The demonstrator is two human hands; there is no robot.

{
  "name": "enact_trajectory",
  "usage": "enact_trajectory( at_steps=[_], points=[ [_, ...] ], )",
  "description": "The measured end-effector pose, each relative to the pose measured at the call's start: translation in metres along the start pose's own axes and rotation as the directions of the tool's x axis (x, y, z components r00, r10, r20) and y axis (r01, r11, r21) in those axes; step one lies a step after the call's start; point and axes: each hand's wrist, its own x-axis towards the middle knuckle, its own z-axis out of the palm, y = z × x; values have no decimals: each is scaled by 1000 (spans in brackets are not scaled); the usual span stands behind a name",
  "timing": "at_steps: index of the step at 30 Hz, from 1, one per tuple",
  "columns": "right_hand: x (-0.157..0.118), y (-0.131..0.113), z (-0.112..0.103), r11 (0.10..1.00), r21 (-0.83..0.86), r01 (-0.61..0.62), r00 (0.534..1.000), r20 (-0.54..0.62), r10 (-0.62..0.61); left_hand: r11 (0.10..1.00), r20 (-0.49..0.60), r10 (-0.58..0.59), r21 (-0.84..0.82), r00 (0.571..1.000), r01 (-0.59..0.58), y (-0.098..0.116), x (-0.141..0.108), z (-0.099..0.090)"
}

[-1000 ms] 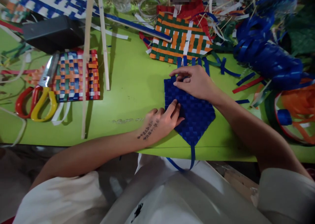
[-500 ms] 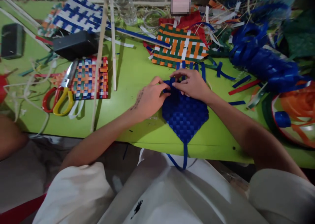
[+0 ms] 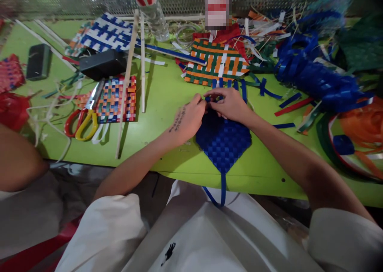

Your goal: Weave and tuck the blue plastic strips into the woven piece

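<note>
A woven blue piece (image 3: 224, 144) lies on the green table (image 3: 167, 160), its pointed end toward me and a long blue strip hanging from that point over the edge. At its upper left corner my left hand (image 3: 190, 118) is closed, fingers pinching a blue strip. My right hand (image 3: 229, 104) reaches over the top of the weave, thumb and forefinger closed on the same blue strip beside the left fingertips. Loose blue strip ends stick up behind my right hand.
Scissors (image 3: 86, 122), a black box (image 3: 103, 64), a phone-like object (image 3: 38, 62) and thin sticks (image 3: 143, 72) lie left. An orange-green weave (image 3: 206, 64) and bottle (image 3: 155, 20) stand behind. Blue ribbon (image 3: 320, 80) is at right. Another person's arm (image 3: 18, 160) shows at left.
The camera view has tilted up and turned slightly left. Both hands stay at the top of the blue weave, their fingertips closer together on the strip.
</note>
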Motion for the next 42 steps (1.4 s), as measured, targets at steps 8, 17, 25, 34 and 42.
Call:
enact_trajectory(
  at_steps=[8,17,25,34,42],
  points=[
    [3,-4,-2,1000,-21,-3,1000,30,4,1000,68,15,12,998,-16,0,1,3],
    [2,-4,-3,1000,7,-27,1000,11,27,1000,55,8,-16,998,-7,-1,2,6],
    [-3,-3,0,999,37,-30,998,-47,31,1000,71,-9,-19,997,11,2,0,4],
    [-4,-8,-2,1000,6,-29,1000,-12,29,1000,65,-16,-13,998,16,3,1,5],
    [2,-7,-9,998,-53,-15,999,35,17,999,67,-34,-18,997,35,4,1,5]
  ],
)
